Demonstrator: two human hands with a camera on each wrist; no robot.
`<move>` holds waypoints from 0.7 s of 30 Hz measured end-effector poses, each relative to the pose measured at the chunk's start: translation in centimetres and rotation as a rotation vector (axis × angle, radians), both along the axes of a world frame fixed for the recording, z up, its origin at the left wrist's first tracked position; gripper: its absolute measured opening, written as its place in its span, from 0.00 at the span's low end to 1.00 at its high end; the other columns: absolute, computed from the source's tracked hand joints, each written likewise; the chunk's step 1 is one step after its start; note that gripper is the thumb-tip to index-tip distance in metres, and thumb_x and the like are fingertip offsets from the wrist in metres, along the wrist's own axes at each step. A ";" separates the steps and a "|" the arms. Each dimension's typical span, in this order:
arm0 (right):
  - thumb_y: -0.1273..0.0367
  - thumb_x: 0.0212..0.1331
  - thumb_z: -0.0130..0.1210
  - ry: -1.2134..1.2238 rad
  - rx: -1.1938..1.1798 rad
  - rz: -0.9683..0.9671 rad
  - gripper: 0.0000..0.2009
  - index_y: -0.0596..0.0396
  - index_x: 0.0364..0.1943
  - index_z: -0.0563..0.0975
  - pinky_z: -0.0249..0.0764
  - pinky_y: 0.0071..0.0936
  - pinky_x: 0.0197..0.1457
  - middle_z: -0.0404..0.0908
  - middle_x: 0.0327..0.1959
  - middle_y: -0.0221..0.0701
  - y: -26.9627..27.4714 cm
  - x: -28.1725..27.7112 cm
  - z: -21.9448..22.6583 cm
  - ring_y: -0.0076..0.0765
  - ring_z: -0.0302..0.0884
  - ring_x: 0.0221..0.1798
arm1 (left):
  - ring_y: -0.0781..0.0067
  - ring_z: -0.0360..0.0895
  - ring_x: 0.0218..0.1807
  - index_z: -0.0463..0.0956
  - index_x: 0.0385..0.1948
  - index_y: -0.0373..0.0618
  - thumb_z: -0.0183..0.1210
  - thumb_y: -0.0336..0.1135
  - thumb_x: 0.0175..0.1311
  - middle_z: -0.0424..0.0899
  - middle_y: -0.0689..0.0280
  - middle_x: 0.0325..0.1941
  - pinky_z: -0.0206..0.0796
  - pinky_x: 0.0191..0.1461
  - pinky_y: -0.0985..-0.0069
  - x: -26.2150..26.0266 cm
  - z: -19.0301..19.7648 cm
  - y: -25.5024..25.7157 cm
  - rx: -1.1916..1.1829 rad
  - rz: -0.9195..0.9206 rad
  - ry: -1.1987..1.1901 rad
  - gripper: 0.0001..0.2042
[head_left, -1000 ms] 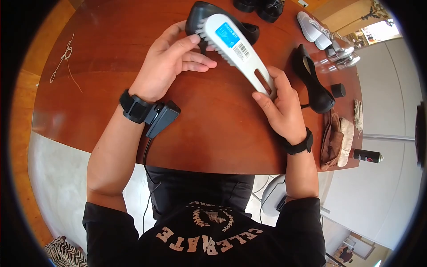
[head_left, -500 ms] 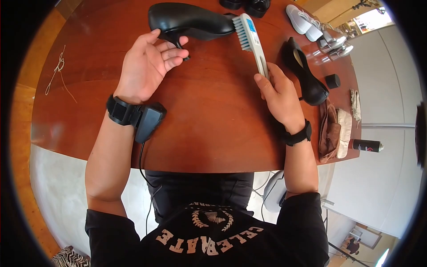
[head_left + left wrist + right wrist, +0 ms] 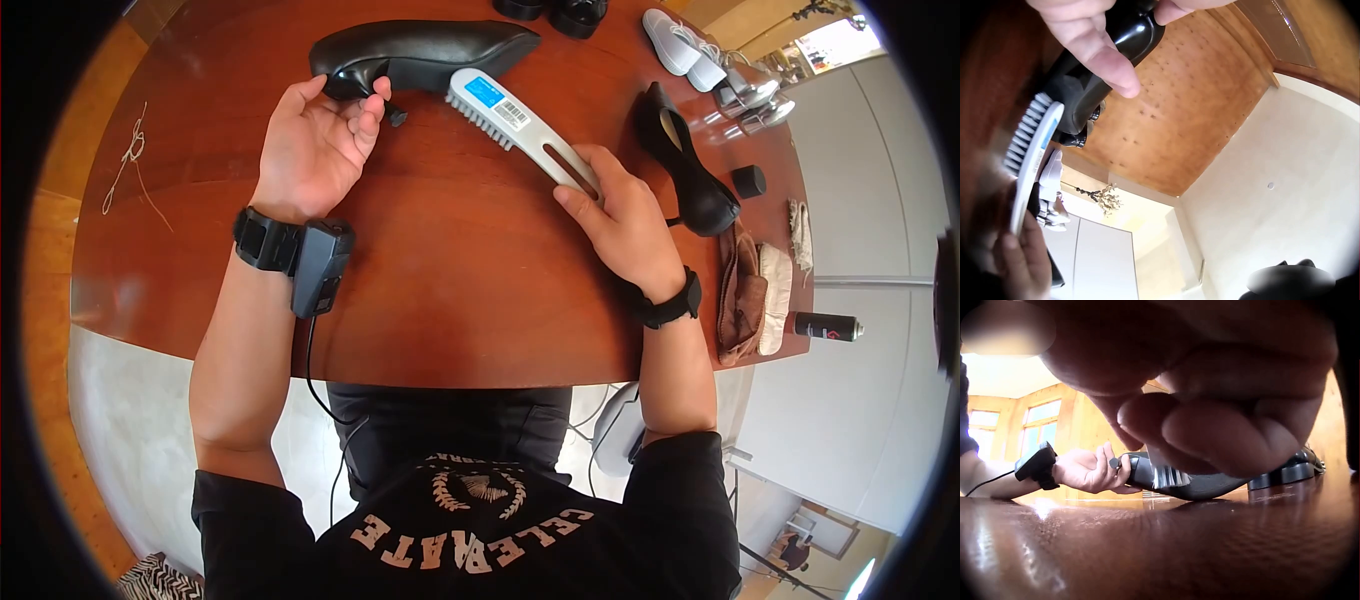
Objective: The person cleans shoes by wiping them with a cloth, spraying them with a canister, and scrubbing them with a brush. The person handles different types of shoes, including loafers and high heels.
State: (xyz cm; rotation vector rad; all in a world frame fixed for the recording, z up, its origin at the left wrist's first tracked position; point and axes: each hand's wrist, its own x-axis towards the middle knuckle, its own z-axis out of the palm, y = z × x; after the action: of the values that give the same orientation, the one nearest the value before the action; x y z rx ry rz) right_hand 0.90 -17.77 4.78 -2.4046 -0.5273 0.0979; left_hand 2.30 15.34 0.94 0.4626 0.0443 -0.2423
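My left hand (image 3: 315, 150) holds a black high-heeled shoe (image 3: 430, 45) at its heel end, thumb and fingers around the back. The shoe lies tilted on its side with the toe to the right, its thin heel partly hidden behind the fingers. With my right hand (image 3: 625, 215) I grip a white scrub brush (image 3: 540, 140) by its slotted handle. The brush head, bearing a blue label, is right at the shoe's near side. In the left wrist view, the pale bristles (image 3: 1025, 134) show beside the front part of the shoe.
A second black heel (image 3: 690, 170) lies on the wooden table (image 3: 450, 290) at right, near a black cap (image 3: 748, 181). White sneakers (image 3: 685, 45), metallic shoes (image 3: 750, 95), brown and cream cloths (image 3: 755, 300) and a spray can (image 3: 828, 326) line the right side. Loose string (image 3: 132, 150) lies left.
The shoe has rolled onto its side and swung leftward with my left hand. My right hand took the brush to the toe, then back left along the shoe, turning the label up again.
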 end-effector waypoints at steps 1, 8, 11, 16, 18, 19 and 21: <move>0.63 0.65 0.62 -0.033 0.040 0.042 0.19 0.58 0.54 0.73 0.77 0.45 0.43 0.84 0.34 0.49 0.0 0.0 -0.2 0.60 0.83 0.39 | 0.63 0.82 0.43 0.70 0.53 0.30 0.43 0.39 0.77 0.81 0.47 0.51 0.81 0.50 0.73 0.0 0.0 0.0 0.002 0.005 0.004 0.18; 0.62 0.67 0.60 -0.078 0.133 0.052 0.19 0.58 0.55 0.73 0.76 0.43 0.42 0.83 0.35 0.50 0.3 -0.3 -0.5 0.58 0.84 0.39 | 0.71 0.78 0.37 0.69 0.54 0.34 0.43 0.39 0.77 0.79 0.49 0.50 0.78 0.43 0.78 -0.3 0.2 -0.5 0.075 0.000 0.034 0.17; 0.60 0.69 0.58 -0.041 0.100 -0.090 0.19 0.59 0.54 0.73 0.76 0.42 0.43 0.83 0.34 0.49 0.2 -0.2 -0.2 0.57 0.83 0.40 | 0.74 0.75 0.35 0.69 0.55 0.37 0.44 0.39 0.77 0.78 0.50 0.51 0.75 0.41 0.80 -0.5 0.7 -1.2 0.128 0.034 0.080 0.16; 0.54 0.72 0.54 0.048 0.070 -0.313 0.21 0.60 0.52 0.76 0.75 0.42 0.44 0.83 0.33 0.47 -0.6 0.8 -0.6 0.54 0.82 0.39 | 0.77 0.71 0.33 0.69 0.53 0.37 0.43 0.40 0.78 0.79 0.51 0.51 0.71 0.40 0.80 -0.5 0.4 -1.1 0.160 0.020 0.064 0.16; 0.55 0.71 0.54 0.059 0.104 -0.310 0.21 0.60 0.52 0.76 0.75 0.40 0.44 0.83 0.32 0.46 -1.0 1.1 -0.9 0.52 0.82 0.38 | 0.78 0.69 0.32 0.70 0.52 0.37 0.42 0.41 0.78 0.79 0.52 0.50 0.69 0.39 0.80 -0.5 0.4 -1.1 0.165 0.011 0.046 0.16; 0.55 0.71 0.54 0.064 0.122 -0.307 0.21 0.60 0.52 0.76 0.75 0.40 0.43 0.82 0.32 0.45 -1.0 1.2 -0.9 0.51 0.82 0.37 | 0.78 0.69 0.32 0.70 0.52 0.37 0.42 0.41 0.78 0.79 0.52 0.50 0.68 0.38 0.80 -0.5 0.4 -1.1 0.177 0.014 0.048 0.16; 0.55 0.71 0.55 -0.008 0.152 -0.202 0.21 0.60 0.53 0.76 0.75 0.39 0.43 0.82 0.31 0.44 -0.8 0.9 -0.8 0.48 0.82 0.36 | 0.79 0.68 0.31 0.70 0.51 0.37 0.42 0.42 0.77 0.79 0.52 0.50 0.66 0.37 0.80 -0.6 0.6 -1.3 0.203 0.023 0.054 0.16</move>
State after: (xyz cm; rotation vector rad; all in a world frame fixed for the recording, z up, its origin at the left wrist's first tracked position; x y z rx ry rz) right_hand 1.80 -18.61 3.95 -2.2952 -0.2822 -0.0392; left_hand 1.67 14.05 1.58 0.6567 0.1275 -0.2282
